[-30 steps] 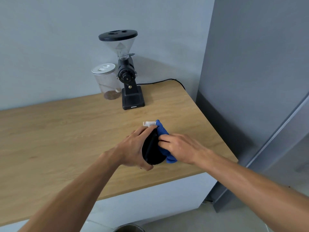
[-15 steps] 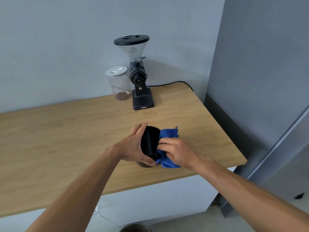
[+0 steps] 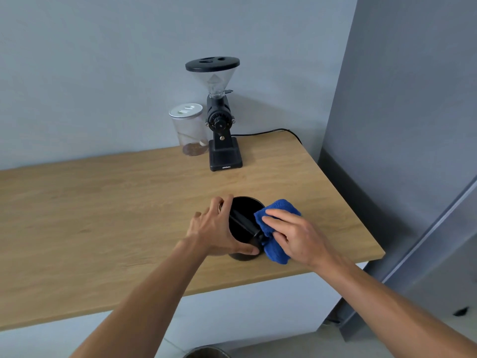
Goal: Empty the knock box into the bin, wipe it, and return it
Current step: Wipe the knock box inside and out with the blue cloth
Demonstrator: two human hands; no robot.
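Observation:
The black round knock box (image 3: 242, 215) stands upright on the wooden counter (image 3: 103, 215), mouth up, with its black bar across the opening. My left hand (image 3: 216, 231) wraps its left side, thumb at the front wall. My right hand (image 3: 294, 236) presses a folded blue cloth (image 3: 276, 228) against the box's right rim and outer wall. The rim of the bin (image 3: 206, 352) shows on the floor at the bottom edge.
A black coffee grinder (image 3: 222, 125) with a clear hopper stands at the back of the counter, its cable running right. A clear jar with a white lid (image 3: 189, 130) sits left of it. A grey cabinet (image 3: 413, 125) rises right of the counter's end.
The knock box went from tilted on its side to upright on the counter. The blue cloth moved from behind the box to its right rim. The view shifted left.

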